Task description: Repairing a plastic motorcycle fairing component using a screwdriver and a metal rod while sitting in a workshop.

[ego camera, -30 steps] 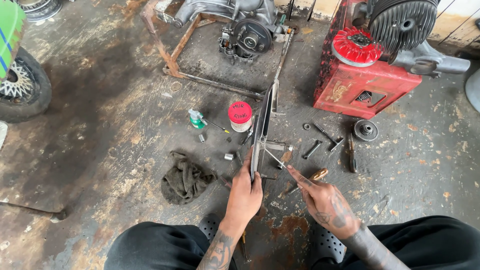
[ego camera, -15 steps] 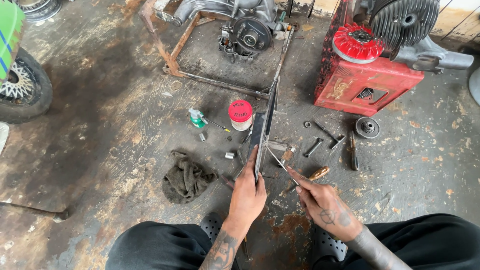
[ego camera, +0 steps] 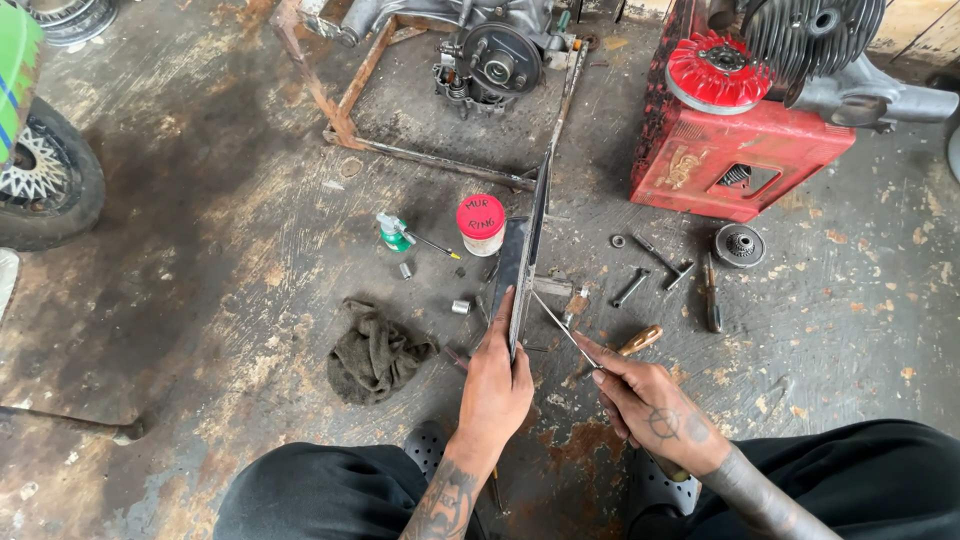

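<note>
Left hand (ego camera: 497, 380) clamps upright metal plate (ego camera: 523, 270), steadying it. Right hand (ego camera: 650, 405), at 3 o'clock, pinches thin rod (ego camera: 562, 328), tip against plate. Rag (ego camera: 375, 352) at 9 o'clock.

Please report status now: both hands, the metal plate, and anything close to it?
Left hand grips upright metal plate. Right hand holds thin rod against plate. Rag, loose bolts nearby.

Stained, oily concrete floor (ego camera: 200, 260) in flat daylight, rusty patches near the bottom, wooden boards (ego camera: 915, 25) top right.
</note>
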